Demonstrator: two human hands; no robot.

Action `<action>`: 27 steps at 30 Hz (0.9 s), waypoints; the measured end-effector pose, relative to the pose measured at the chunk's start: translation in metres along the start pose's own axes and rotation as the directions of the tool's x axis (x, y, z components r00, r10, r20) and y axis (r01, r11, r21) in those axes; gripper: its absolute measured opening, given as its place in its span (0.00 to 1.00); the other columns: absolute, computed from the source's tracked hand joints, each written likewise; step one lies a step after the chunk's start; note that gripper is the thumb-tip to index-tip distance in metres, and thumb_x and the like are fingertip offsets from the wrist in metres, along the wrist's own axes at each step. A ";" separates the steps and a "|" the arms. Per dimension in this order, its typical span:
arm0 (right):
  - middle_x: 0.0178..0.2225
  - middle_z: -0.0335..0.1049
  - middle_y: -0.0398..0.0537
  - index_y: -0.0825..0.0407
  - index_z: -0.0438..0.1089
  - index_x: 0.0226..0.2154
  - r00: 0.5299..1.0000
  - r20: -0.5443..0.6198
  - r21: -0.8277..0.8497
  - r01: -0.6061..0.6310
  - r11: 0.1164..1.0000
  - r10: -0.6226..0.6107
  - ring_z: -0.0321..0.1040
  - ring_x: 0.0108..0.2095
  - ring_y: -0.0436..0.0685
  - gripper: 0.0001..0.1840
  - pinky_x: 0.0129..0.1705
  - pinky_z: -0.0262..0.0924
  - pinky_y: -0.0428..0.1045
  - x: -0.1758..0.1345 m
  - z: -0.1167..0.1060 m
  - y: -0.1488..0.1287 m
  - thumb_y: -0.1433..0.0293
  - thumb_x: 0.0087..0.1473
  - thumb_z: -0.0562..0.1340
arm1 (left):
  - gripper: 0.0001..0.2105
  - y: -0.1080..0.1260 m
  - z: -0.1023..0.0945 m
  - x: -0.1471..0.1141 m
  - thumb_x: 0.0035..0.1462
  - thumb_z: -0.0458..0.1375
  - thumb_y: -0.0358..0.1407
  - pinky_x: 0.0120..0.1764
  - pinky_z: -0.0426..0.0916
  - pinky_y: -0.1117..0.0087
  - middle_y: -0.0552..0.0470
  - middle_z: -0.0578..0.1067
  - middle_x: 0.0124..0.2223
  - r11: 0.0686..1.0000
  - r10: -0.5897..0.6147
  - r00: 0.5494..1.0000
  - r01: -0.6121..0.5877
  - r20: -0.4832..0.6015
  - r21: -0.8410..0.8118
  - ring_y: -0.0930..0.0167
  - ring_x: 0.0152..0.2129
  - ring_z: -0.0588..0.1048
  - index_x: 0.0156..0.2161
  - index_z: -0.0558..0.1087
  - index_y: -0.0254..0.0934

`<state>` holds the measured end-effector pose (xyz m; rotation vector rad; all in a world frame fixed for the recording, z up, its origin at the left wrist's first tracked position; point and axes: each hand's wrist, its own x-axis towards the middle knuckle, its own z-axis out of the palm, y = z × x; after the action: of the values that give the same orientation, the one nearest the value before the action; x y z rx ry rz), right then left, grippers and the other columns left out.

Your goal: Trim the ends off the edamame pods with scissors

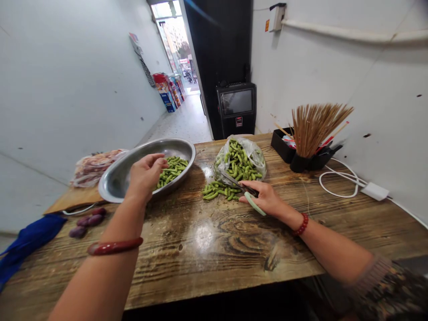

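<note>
Pods (219,191) loose mid-bench, beside bag (241,160). Right hand (264,196) grips scissors (249,196) by that pile. Left hand (145,171), fingers loosely curled, hovers over pan (117,178) at far-left edge; contents unclear. Best drop low, well inside rim, blades pointed away.

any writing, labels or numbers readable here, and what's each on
None can be read.
Red label on the black speaker box: too small.
Orange sticker on the right wall: blurred.
Colourful boxes down the corridor: print too small.
Red sign outside the doorway: blurred.
Plastic bag of green pods, metal bowl, scissors in the right hand: no text visible.
</note>
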<state>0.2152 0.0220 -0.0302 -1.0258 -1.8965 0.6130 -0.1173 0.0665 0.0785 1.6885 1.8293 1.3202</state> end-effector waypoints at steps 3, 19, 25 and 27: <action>0.41 0.75 0.52 0.54 0.72 0.47 1.000 -0.027 0.005 -0.012 1.000 0.012 0.72 0.38 0.57 0.25 0.41 0.66 0.50 0.001 -0.001 -0.001 0.62 0.45 0.69 | 0.14 0.010 0.036 -0.028 0.53 0.55 0.41 0.36 0.70 0.66 0.49 0.77 0.33 0.996 0.078 0.984 -0.072 0.159 -0.044 0.68 0.28 0.75 0.41 0.74 0.34; 0.41 0.75 0.51 0.53 0.71 0.47 0.997 -0.073 0.006 -0.003 1.000 0.004 0.72 0.39 0.57 0.26 0.43 0.66 0.50 0.006 -0.004 -0.002 0.63 0.45 0.69 | 0.24 -0.012 0.136 -0.109 0.51 0.60 0.38 0.55 0.60 0.56 0.35 0.67 0.56 0.831 0.299 0.795 -0.489 0.528 0.266 0.57 0.54 0.66 0.53 0.68 0.30; 0.42 0.75 0.52 0.53 0.71 0.47 0.998 -0.067 0.002 -0.009 1.000 0.009 0.73 0.41 0.58 0.26 0.44 0.66 0.50 0.006 -0.006 -0.006 0.63 0.45 0.69 | 0.13 -0.002 0.120 -0.124 0.53 0.58 0.34 0.51 0.65 0.59 0.43 0.74 0.48 0.891 0.375 0.803 -0.450 0.462 0.058 0.63 0.47 0.71 0.45 0.74 0.36; 0.42 0.75 0.52 0.54 0.72 0.47 0.995 -0.094 0.002 -0.027 1.000 0.027 0.73 0.41 0.58 0.26 0.44 0.67 0.51 0.007 -0.007 -0.005 0.64 0.44 0.70 | 0.10 0.001 0.117 -0.115 0.55 0.55 0.33 0.48 0.67 0.61 0.44 0.76 0.43 0.920 0.340 0.864 -0.387 0.370 0.057 0.64 0.42 0.73 0.42 0.75 0.36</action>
<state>0.2174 0.0252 -0.0191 -1.0632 -1.8030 0.5712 -0.0002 0.0091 -0.0209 2.2591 1.4603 0.9457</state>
